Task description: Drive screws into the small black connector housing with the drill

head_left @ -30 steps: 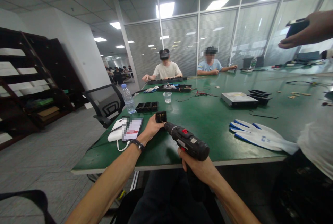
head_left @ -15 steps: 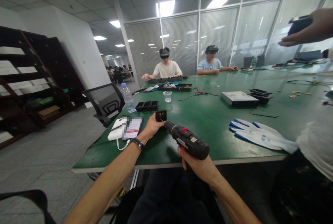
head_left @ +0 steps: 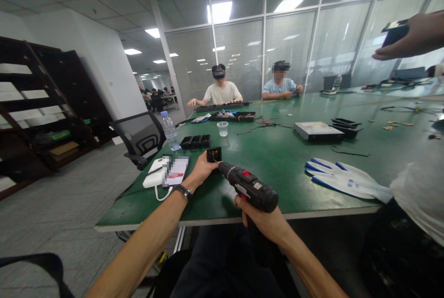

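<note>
My right hand is wrapped round the grip of a black cordless drill with red switches. The drill points forward and left, its tip at a small black box-like part with brass-coloured pieces inside. That part is held up on edge over the table by my left hand, fingers closed round its left side. Whether the bit touches the part, I cannot tell. A three-compartment black tray lies just beyond my left hand, with a clear plastic cup behind the part.
On the green table are a water bottle, a white power bank, a phone, a metal-cased drive, black trays and a white-blue glove. Two people sit opposite. Another person's hand reaches in at right, holding a dark object.
My hands, the drill and the black part stay nearly in place. Across the table, the person in blue has drawn an outstretched hand inward. The hand at upper right has shifted slightly.
</note>
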`<state>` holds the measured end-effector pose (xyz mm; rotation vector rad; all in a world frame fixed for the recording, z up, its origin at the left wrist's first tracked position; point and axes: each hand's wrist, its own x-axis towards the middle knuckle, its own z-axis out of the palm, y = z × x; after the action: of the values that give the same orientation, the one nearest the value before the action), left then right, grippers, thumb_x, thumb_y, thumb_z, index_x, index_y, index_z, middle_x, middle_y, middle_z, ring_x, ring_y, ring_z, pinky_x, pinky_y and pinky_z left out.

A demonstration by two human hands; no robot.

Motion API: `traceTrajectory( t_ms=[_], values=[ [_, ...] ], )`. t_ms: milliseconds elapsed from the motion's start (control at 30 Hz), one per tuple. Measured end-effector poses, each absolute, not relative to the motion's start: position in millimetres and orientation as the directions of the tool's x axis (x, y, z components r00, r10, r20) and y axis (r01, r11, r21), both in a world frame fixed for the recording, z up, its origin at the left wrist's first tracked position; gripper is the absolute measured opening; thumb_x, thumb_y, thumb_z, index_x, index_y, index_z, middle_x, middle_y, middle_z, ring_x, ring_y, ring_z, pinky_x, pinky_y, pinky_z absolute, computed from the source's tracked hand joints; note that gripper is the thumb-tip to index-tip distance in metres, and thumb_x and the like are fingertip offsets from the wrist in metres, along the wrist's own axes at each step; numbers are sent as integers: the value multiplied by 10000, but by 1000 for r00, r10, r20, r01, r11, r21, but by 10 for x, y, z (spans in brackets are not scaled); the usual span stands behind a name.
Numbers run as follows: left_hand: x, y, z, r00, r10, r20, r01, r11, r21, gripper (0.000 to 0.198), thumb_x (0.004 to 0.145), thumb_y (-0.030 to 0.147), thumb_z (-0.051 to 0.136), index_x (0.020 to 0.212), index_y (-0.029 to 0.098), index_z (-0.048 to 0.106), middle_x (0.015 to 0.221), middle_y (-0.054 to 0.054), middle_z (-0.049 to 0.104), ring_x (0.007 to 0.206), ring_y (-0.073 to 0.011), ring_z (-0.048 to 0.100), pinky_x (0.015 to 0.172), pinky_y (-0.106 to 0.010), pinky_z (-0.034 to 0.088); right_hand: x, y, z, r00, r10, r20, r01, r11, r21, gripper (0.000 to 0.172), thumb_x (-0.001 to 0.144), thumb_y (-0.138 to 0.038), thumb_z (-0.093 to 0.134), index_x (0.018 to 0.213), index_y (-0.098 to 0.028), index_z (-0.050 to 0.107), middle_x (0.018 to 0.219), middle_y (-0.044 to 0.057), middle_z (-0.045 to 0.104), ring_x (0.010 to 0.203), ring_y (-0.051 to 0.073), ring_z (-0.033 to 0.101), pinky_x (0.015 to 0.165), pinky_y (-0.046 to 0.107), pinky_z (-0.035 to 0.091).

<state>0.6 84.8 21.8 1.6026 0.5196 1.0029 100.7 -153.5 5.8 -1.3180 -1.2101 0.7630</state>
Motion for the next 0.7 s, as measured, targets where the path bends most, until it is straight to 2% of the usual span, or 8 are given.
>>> traceTrajectory(
  t_ms=[233,400,533,633,700],
  values=[
    [10,835,224,528,775,348,-168,-306,937,403,571,257,870,882,147,639,800,-7,659,733,-147,580,746,-285,492,1000,-1533,59,265,934,240,166,201,-965,250,951,-395,593,1047,-176,669,676,-10,663,485,128,570,550,284,465],
    [8,812,243,539,768,345,-187,-290,939,375,590,246,859,871,146,632,793,-4,654,726,-142,576,739,-280,495,977,-1550,97,268,931,250,144,217,-965,267,940,-370,607,1110,-170,654,1015,64,731,467,76,557,522,264,470],
    [9,827,235,546,762,347,-183,-296,937,356,601,214,845,875,144,628,792,-2,649,730,-137,571,743,-272,491,983,-1555,96,260,930,258,153,224,-962,253,949,-359,597,1100,-168,663,877,28,712,473,87,562,522,258,464],
    [7,838,228,548,762,345,-173,-300,938,351,606,209,840,878,144,628,800,-3,651,734,-135,570,747,-270,488,995,-1550,83,250,934,256,151,223,-963,239,951,-366,594,1074,-173,664,925,36,720,481,86,564,526,260,457],
    [5,835,230,546,764,344,-170,-301,938,352,604,217,844,873,146,627,802,-3,651,734,-136,572,749,-272,487,1001,-1548,79,249,937,244,164,207,-964,229,955,-371,589,1037,-171,664,859,27,718,490,97,565,541,267,454]
  ],
)
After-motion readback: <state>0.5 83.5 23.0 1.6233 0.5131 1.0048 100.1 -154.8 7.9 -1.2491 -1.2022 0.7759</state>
